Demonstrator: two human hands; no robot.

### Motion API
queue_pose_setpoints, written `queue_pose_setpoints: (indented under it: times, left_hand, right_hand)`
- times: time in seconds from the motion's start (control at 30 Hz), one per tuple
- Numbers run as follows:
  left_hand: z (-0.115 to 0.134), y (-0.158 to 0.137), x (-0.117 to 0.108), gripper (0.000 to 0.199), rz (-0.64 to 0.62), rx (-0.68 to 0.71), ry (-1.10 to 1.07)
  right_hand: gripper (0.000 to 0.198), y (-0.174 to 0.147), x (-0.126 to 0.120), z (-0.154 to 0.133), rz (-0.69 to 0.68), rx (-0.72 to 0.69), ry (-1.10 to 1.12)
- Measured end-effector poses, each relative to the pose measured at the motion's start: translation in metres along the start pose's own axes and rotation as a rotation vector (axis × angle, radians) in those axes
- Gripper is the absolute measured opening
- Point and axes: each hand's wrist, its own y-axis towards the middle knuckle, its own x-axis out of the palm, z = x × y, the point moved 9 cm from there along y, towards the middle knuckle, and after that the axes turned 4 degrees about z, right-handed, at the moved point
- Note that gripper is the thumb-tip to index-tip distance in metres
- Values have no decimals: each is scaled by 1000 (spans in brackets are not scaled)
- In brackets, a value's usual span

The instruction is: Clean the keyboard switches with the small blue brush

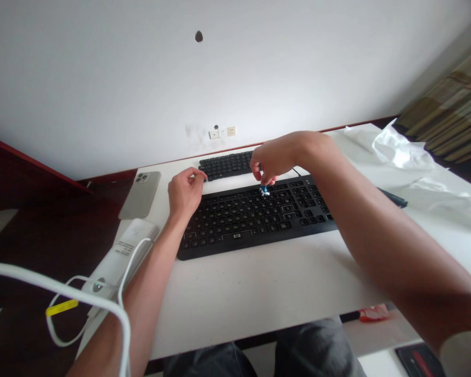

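A black keyboard point(241, 239) with its keycaps off lies on the white table, its bare key sockets showing. My right hand point(272, 159) reaches over its upper edge with the fingers closed on a small blue brush point(264, 190). The brush's white bristles point down at the upper rows of sockets. Behind the keyboard, loose black keycaps point(225, 165) are set out in rows. My left hand point(185, 192) is at the keyboard's upper left corner, thumb and fingers curled together by the left end of the keycaps. Whatever may be in that pinch is hidden.
Left of my left arm lie a phone point(140, 195) and a white power strip point(121, 255). A white cable point(63, 281) loops across the lower left. Crumpled clear plastic point(400, 149) lies at the far right. A wall with sockets point(222, 133) rises behind the table.
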Motion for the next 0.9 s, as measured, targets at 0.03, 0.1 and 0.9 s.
queue_pose_setpoints:
  times: [0.03,0.1,0.9]
  left_hand:
    - [0,0,0,26,0,-2,1]
    - [-1,0,0,26,2,-3,-3]
    - [0,-1,1,25,4,-2,-22]
  right_hand:
    - [18,-1,0,-3,1,-13,-5]
    - [17,-2,0,-7,1,-31,-15]
    - [21,4,-4,-34,80,-205,19]
